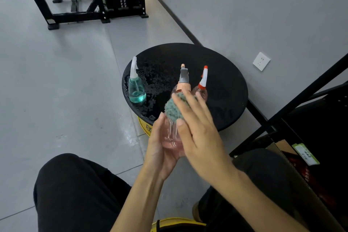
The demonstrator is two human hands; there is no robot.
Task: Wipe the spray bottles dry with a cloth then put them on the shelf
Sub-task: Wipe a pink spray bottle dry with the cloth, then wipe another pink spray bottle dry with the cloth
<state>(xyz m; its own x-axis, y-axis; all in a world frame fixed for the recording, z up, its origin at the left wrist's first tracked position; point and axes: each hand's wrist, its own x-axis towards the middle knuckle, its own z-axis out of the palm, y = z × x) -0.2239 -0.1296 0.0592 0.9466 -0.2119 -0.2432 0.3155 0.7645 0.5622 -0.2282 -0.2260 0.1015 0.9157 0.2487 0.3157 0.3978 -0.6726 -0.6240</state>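
While over stool [222, 84] edge, left hand [160, 149] wrapped round pink bottle [169, 134], right hand [199, 130] flat on cloth [172, 108].

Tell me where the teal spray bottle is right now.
In the head view, the teal spray bottle stands upright at the left edge of the wet black round tabletop, left of the pink bottle that the left hand grips.

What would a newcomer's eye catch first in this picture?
First the two hands in the middle: the left hand holds a clear pinkish spray bottle, and the right hand presses a green cloth flat against it. Behind them stands a round black table, wet with droplets, carrying a teal bottle at its left edge and a red-nozzled bottle just behind the cloth.
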